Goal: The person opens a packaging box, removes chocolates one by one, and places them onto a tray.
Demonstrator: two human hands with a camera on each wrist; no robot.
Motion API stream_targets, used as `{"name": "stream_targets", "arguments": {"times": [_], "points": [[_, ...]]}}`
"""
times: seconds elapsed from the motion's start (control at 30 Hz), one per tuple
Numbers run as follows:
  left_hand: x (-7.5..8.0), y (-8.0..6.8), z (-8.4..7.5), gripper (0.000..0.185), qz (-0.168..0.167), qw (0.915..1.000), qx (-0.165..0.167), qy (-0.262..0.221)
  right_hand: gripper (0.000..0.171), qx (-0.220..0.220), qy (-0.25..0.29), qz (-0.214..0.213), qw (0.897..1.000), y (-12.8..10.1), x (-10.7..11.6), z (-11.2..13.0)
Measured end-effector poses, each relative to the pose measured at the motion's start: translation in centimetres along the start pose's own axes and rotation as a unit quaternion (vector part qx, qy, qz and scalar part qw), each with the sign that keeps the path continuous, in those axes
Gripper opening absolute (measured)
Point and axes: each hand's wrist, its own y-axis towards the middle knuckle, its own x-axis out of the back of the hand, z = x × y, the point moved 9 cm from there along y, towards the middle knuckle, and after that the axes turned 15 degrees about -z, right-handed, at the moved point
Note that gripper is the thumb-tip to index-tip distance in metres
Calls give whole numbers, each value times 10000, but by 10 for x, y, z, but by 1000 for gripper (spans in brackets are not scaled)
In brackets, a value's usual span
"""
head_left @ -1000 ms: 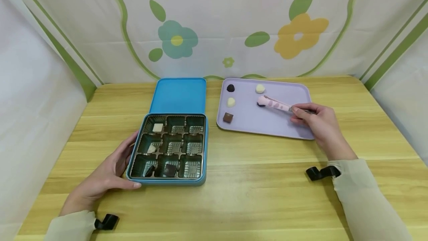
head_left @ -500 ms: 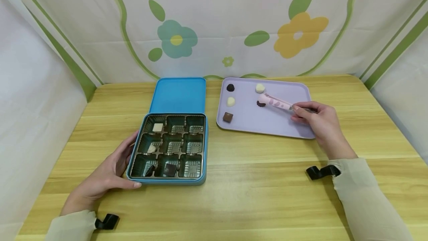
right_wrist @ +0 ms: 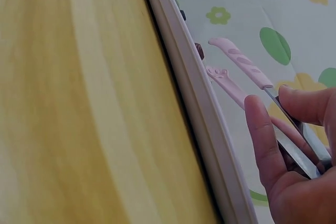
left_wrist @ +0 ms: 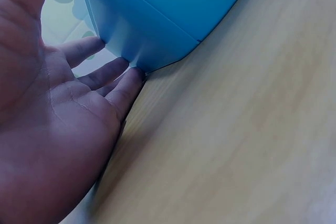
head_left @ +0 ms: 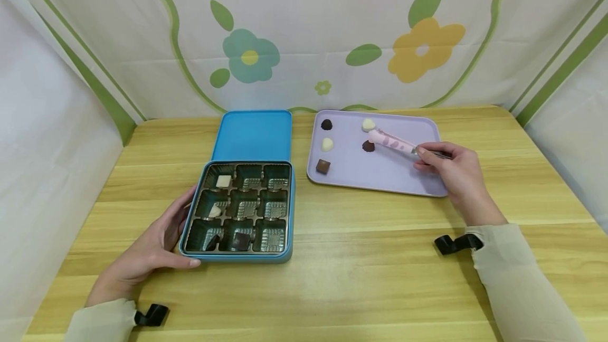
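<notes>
A blue tin [head_left: 291, 247] with a divided insert sits left of centre. It holds a white square chocolate [head_left: 224, 181], a pale piece [head_left: 215, 211], a dark leaning piece [head_left: 212, 243] and a dark square [head_left: 241, 241]. My left hand [head_left: 154, 244] holds its front left corner, fingertips touching the side [left_wrist: 173, 30]. With my right hand [head_left: 453, 176] I grip metal tongs with pink tips [head_left: 391, 141], spread apart in the right wrist view. The tips hover over the lilac tray [head_left: 380, 178], beside a dark round chocolate [head_left: 368, 146] and just below a white heart-shaped one [head_left: 368, 125].
Along the tray's left side lie a dark round chocolate [head_left: 326, 124], a white one [head_left: 327, 144] and a brown square [head_left: 323, 166]. The blue lid [head_left: 254, 133] lies behind the tin. A flowered curtain [head_left: 304, 36] closes off the wooden table's back.
The tong tips have shifted slightly right and away from the dark round chocolate, which now shows more fully. My left hand and the tin have stayed put.
</notes>
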Motion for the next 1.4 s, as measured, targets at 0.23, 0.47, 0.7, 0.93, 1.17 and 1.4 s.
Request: {"name": "stream_targets", "arguments": {"times": [0.23, 0.47, 0.7, 0.93, 1.17, 1.4], "points": [[-3, -1, -2, 135, 69, 9999, -93, -57, 16, 15, -109, 76, 9999, -3, -1, 0], [-2, 1, 5, 135, -31, 10000, 34, 55, 24, 18, -243, 112, 9996, -4, -1, 0], [-2, 2, 7, 135, -23, 10000, 52, 66, 24, 336, -653, -44, 9973, -9, 1, 11], [-2, 2, 10, 135, -40, 9999, 76, 81, 34, 1109, -703, 300, 9909, -29, -23, 33], [-4, 1, 4, 134, 15, 10000, -61, -34, 32, 1628, -917, 1086, 9764, -68, -65, 50], [-1, 1, -3, 134, 30, 9999, -125, 18, 24, 2022, -1302, 1660, 9564, -103, -109, 60]]}}
